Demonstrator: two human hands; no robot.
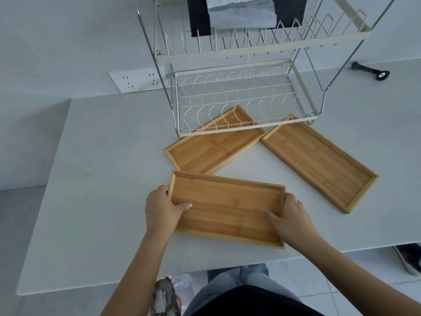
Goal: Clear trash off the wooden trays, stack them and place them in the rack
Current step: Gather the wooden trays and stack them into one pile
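Both hands on the near tray at six o'clock: left hand clamps its left end, right hand its right, thumbs inside. Two more trays lie at twelve, under the rack.
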